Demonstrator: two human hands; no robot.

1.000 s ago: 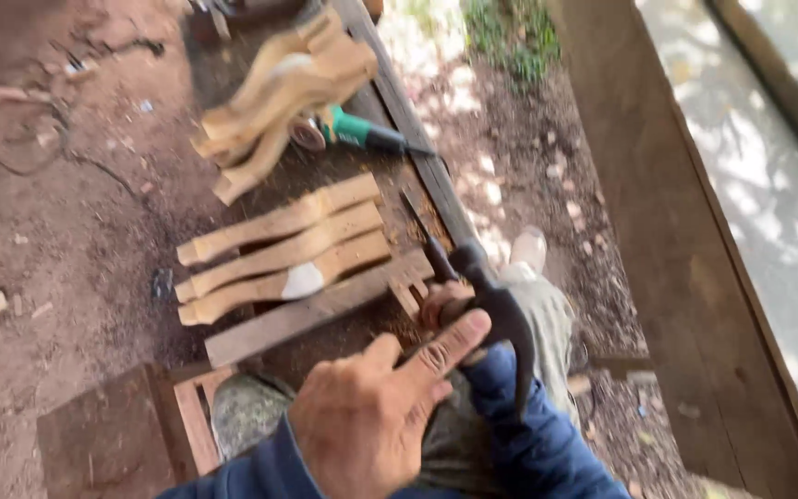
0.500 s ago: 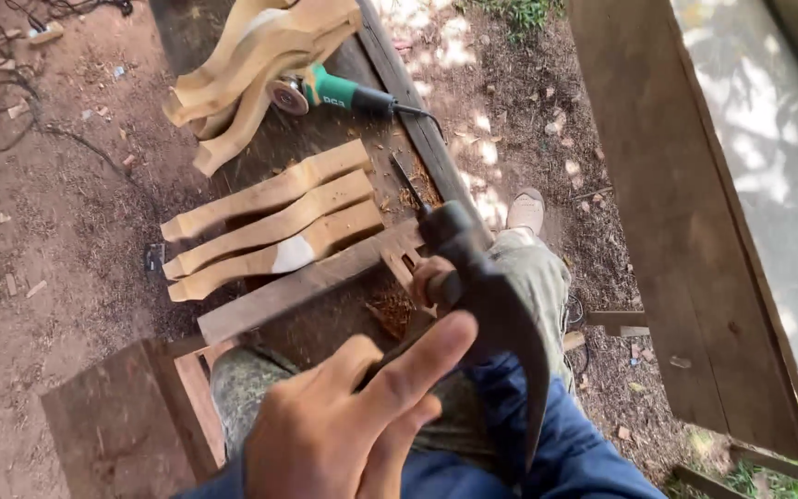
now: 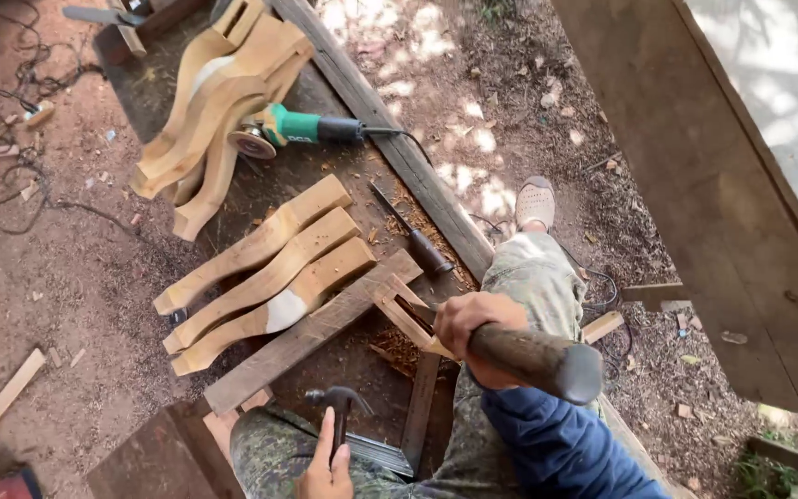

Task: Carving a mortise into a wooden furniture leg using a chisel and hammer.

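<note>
Wooden handle (image 3: 536, 360) gripped in our right hand (image 3: 475, 325), fingers wrapped tight; our left hand (image 3: 325, 473) pinches a hammer (image 3: 338, 411) (curved legs (image 3: 265, 277) lie nearby).

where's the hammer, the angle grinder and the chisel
hammer (image 3: 337, 404), head view, on its dark metal head
angle grinder (image 3: 299, 127), head view, on its green body
chisel (image 3: 528, 359), head view, on its round wooden handle

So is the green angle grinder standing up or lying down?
Lying down: the angle grinder rests on its side on the workbench, disc toward the curved wooden legs.
</note>
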